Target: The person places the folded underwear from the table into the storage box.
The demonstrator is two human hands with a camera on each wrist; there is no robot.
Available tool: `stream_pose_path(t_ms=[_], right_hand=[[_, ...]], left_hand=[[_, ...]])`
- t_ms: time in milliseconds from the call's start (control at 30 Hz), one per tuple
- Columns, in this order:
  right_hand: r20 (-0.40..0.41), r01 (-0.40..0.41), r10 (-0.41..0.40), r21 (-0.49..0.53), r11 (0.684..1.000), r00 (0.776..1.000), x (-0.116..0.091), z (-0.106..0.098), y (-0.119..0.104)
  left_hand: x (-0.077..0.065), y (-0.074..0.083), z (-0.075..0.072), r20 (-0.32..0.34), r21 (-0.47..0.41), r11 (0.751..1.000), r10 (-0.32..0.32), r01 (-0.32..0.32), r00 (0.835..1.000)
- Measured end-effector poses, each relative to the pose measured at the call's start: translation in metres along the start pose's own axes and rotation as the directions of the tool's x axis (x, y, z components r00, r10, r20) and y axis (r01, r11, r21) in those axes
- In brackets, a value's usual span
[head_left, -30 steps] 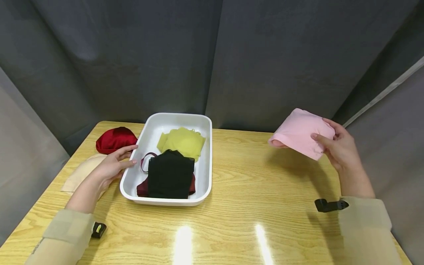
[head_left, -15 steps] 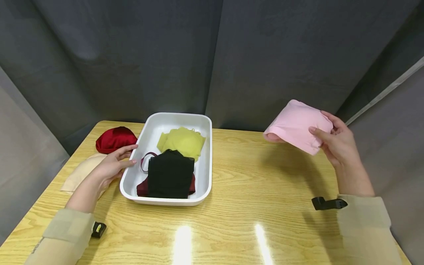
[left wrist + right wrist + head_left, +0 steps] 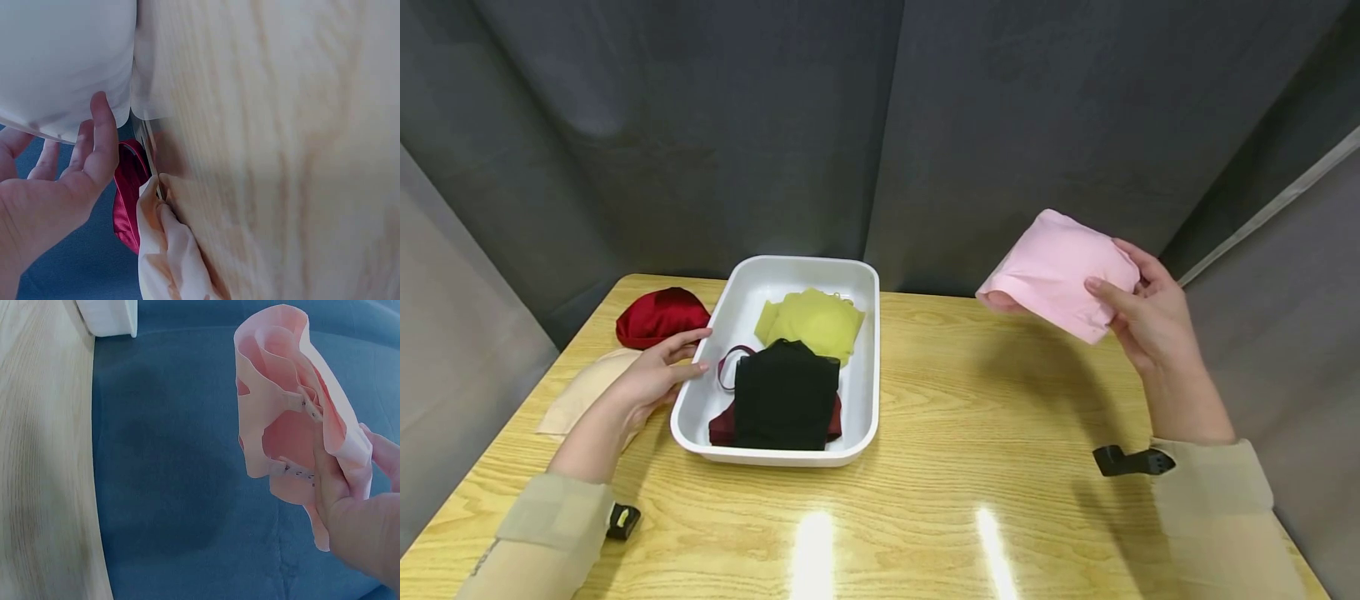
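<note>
My right hand [image 3: 1157,321] holds a folded pink bra [image 3: 1060,271] by its right end, thumb in front and fingers behind, up above the table's far right. Hook fasteners show on the bra's bands in the right wrist view. At the left, my left hand [image 3: 658,375] rests against the side of a white plastic tray [image 3: 870,417]; in the left wrist view its fingers [image 3: 103,134] lie loosely along the outer wall. Inside the tray are a yellow bra [image 3: 812,321] at the back and a folded black garment [image 3: 786,400] over a dark red one [image 3: 722,427].
A shiny red bra [image 3: 662,317] and a beige garment [image 3: 587,392], partly hidden by my left arm, lie left of the tray. The wooden table [image 3: 947,433] ends at a grey curtain [image 3: 737,125] behind. Another curtain hangs at the right.
My right hand has moved up and to the left with the pink bra. The left hand and the tray have stayed in place.
</note>
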State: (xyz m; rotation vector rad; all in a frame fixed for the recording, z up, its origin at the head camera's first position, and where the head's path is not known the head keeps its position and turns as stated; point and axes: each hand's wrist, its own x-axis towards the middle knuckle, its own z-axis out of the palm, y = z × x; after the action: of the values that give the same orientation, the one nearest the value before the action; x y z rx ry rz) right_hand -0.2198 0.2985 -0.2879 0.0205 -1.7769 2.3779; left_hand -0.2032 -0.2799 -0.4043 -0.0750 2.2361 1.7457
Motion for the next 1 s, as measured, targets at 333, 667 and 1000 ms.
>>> stream_pose_path(t_ms=[333, 667, 1000], right_hand=[[0.101, 0.091, -0.090, -0.009, 0.996, 0.991, -0.001, 0.021, 0.004], [0.155, 0.125, -0.120, -0.024, 0.992, 0.981, 0.000, 0.038, 0.008], [0.175, 0.120, -0.116, -0.010, 0.993, 0.978, 0.004, 0.058, 0.015]], left_hand=[[0.000, 0.000, 0.000, 0.002, -0.001, 1.000, 0.002, -0.002, 1.000], [0.000, 0.000, 0.000, 0.000, -0.005, 1.000, 0.000, 0.000, 1.000], [0.000, -0.001, 0.000, 0.001, -0.007, 1.000, 0.004, -0.004, 1.000]])
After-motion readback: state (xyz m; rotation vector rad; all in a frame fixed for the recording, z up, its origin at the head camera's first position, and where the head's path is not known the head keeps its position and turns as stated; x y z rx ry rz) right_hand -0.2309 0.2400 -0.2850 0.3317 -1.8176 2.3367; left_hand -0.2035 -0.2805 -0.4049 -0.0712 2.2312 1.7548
